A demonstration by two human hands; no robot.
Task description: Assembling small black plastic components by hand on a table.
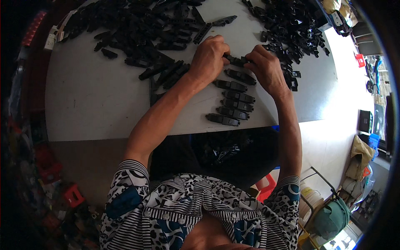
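Between my two hands is a long black plastic part (pixel 237 61), pinched at its left end by my left hand (pixel 211 56) and at its right end by my right hand (pixel 266 68). Both hands have their fingers closed, and the fingers hide the ends of the part. Just below, a column of several similar black plastic parts (pixel 238 96) lies on the white table (pixel 96 104), stacked one after another toward the front edge. The nearest of them (pixel 240 77) lies right under the held part, tilted slightly.
A large heap of long black parts (pixel 137 31) covers the table's back left. Smaller black clip-like pieces (pixel 291 29) are piled at the back right. A red stool (pixel 73 195) is on the floor at left; a green bin (pixel 332 217) stands at lower right.
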